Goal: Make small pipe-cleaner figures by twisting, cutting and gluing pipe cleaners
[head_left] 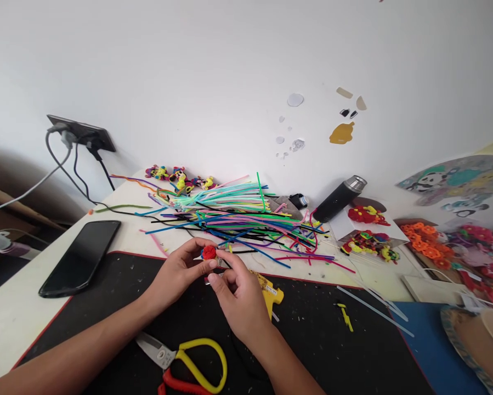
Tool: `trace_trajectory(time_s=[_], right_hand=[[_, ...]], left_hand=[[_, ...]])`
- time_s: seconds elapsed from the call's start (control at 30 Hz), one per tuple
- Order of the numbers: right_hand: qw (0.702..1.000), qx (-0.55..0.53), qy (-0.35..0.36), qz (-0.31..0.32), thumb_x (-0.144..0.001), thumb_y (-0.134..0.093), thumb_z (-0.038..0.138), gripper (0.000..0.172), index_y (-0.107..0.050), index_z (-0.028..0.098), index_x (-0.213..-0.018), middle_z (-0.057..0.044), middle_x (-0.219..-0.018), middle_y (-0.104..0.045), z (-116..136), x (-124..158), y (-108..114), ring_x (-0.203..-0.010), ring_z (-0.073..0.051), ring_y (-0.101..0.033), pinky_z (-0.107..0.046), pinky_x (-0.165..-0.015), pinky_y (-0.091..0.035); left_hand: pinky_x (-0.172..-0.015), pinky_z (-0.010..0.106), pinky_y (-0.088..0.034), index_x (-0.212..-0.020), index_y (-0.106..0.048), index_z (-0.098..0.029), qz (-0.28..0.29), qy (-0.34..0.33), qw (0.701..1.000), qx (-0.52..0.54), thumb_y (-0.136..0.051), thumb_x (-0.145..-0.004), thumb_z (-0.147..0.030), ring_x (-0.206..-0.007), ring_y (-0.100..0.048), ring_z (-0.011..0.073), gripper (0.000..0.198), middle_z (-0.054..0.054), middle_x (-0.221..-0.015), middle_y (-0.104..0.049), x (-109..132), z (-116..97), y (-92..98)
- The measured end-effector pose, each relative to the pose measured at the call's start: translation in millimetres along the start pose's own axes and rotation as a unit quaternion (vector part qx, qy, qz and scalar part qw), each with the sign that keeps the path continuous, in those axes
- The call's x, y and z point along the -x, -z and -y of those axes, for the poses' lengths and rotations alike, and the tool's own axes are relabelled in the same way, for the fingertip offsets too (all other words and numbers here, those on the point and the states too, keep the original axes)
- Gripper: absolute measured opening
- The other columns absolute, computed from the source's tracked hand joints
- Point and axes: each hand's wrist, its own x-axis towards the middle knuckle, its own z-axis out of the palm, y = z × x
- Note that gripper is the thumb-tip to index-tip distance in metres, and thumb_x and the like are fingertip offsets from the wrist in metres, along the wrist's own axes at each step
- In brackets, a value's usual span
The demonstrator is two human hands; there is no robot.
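My left hand [179,272] pinches a small red fuzzy craft piece [209,252] with a bit of blue on it, held just above a black mat [320,340]. My right hand [240,291] is closed too, its fingertips meeting the same piece from the right. A yellow glue gun [273,293] lies on the mat right behind my right hand, partly hidden by it. Just beyond my hands a big heap of coloured pipe cleaners [238,219] spreads over the white table [7,318].
Yellow-and-red scissors [188,365] lie on the mat near my forearms. A black phone [81,257] rests at the left. A black flask [340,198], finished pipe-cleaner figures [369,241], clear glue sticks [373,310] and a wall socket [81,133] with cables are around.
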Motion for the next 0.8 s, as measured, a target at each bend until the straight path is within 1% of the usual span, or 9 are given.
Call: trace_trajectory(time_s=[0.23,0.43,0.57,0.8], right_hand=[[1.000,0.000,0.005,0.003,-0.100,-0.064,0.039,0.047,-0.065,0.022,-0.143,0.006,-0.063,-0.057,-0.1,1.1,0.8,-0.060,-0.015,-0.054,-0.026,-0.056,-0.035],[1.000,-0.001,0.002,0.001,-0.100,-0.064,0.039,0.049,-0.064,0.022,-0.145,0.006,-0.063,-0.057,-1.9,0.8,0.3,-0.061,-0.015,-0.054,-0.027,-0.058,-0.037],[1.000,-0.005,0.005,0.005,-0.100,-0.064,0.039,0.048,-0.064,0.023,-0.146,0.007,-0.063,-0.056,-2.3,0.3,-0.5,-0.059,-0.015,-0.053,-0.027,-0.059,-0.036],[1.000,-0.004,-0.002,0.003,-0.100,-0.064,0.039,0.049,-0.063,0.024,-0.147,0.005,-0.065,-0.059,-5.9,1.4,-0.6,-0.062,-0.016,-0.054,-0.027,-0.060,-0.037]], left_hand=[[-0.089,0.037,-0.059,-0.103,-0.072,-0.022,0.007,-0.003,1.000,0.000,-0.089,-0.079,-0.049,-0.099,-0.069,0.0246,0.040,0.004,-0.101,-0.073,-0.6,-3.1,-1.4],[-0.085,0.035,-0.059,-0.105,-0.073,-0.022,-0.002,-0.002,1.000,-0.010,-0.088,-0.079,-0.049,-0.097,-0.068,0.0245,0.041,0.005,-0.101,-0.073,-0.2,-3.1,-1.0],[-0.086,0.035,-0.059,-0.105,-0.073,-0.022,-0.001,0.005,1.000,-0.003,-0.089,-0.078,-0.048,-0.098,-0.068,0.0244,0.041,0.005,-0.102,-0.072,0.1,-3.3,-0.9],[-0.085,0.035,-0.059,-0.105,-0.073,-0.022,-0.002,0.004,1.000,-0.002,-0.090,-0.078,-0.051,-0.096,-0.067,0.0238,0.043,0.004,-0.101,-0.072,-0.3,-2.0,-1.2]])
